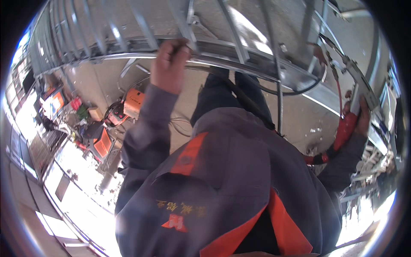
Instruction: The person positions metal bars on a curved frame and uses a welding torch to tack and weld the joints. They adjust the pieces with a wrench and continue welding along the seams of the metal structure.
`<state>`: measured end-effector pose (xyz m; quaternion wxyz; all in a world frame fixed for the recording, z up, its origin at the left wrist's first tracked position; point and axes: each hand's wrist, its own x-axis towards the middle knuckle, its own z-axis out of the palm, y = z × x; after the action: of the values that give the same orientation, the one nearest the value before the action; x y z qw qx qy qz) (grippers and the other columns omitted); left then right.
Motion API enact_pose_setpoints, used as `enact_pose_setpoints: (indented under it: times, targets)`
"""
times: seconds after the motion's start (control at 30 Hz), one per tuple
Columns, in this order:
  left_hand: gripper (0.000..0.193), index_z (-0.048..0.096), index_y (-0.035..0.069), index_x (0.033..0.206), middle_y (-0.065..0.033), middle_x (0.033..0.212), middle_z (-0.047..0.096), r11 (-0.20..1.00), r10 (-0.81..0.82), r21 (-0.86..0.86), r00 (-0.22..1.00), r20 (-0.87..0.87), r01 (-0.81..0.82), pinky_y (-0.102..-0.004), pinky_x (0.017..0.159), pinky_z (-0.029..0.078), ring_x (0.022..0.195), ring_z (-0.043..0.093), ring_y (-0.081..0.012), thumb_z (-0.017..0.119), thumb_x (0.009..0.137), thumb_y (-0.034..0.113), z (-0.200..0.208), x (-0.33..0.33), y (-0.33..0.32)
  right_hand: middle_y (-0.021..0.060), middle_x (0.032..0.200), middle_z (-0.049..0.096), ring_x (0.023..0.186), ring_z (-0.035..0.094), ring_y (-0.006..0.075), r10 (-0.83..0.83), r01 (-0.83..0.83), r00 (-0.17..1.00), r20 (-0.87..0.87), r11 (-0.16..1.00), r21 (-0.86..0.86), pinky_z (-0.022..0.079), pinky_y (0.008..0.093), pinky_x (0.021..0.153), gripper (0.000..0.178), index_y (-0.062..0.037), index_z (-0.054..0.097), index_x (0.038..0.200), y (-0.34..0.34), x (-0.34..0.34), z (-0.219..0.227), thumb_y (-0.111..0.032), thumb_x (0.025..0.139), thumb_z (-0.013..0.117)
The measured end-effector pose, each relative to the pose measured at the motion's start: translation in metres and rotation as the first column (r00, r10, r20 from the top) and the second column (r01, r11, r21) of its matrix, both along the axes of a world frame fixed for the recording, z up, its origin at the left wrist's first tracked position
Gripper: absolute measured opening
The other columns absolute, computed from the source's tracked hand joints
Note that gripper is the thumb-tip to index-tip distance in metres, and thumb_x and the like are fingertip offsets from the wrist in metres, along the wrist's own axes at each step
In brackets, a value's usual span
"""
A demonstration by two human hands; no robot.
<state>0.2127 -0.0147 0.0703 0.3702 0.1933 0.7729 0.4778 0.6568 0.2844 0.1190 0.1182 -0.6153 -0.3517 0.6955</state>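
My left hand (169, 66) is raised over the metal frame's near rail, its fingers curled closed beside one of the thin upright bars (184, 25). Whatever those fingers hold, if anything, is hidden. Far over to the right, my right hand (363, 115) grips a red-handled tool (346, 128) with a long grey metal body pointing up and away. A thin red cable (339, 88) runs alongside that tool. The barred metal frame (124, 49) stretches across the upper part of the view in front of my legs.
At the left, an orange box-shaped machine (134, 103) stands on the floor near a second orange and black one (102, 143). A black cable (299, 91) loops under the frame on the right. A dark strap or hose (244, 96) hangs in front of my legs.
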Motion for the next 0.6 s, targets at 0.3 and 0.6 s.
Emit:
enact_pose_setpoints:
  times: [0.3, 0.6]
  targets:
    - [0.063, 0.058, -0.003, 0.136, -0.0077, 0.11, 0.07, 0.947, -0.213, -0.251, 0.977, -0.028, 0.199, -0.0268, 0.076, 0.054, 0.084, 0.067, -0.0126, 0.081, 0.091, 0.034, -0.031, -0.022, 0.081, 0.0147, 0.1, 0.067, 0.058, 0.061, 0.0136, -0.051, 0.052, 0.999, -0.009, 0.993, 0.109, 0.05, 0.026, 0.046, 0.043, 0.0017, 0.056, 0.132, -0.017, 0.023, -0.001, -0.033, 0.107, 0.05]
    - [0.04, 0.059, -0.003, 0.116, -0.011, 0.102, 0.073, 0.847, -0.264, -0.409, 0.936, 0.233, 0.341, -0.0203, 0.051, 0.036, 0.062, 0.048, -0.0053, 0.073, 0.097, 0.03, -0.049, -0.035, 0.106, 0.0171, 0.113, 0.061, 0.072, 0.059, 0.0156, -0.1, 0.099, 0.995, 0.005, 0.987, 0.124, 0.051, 0.0287, 0.06, 0.048, 0.0041, 0.048, 0.14, -0.041, 0.016, -0.007, -0.032, 0.108, 0.048]
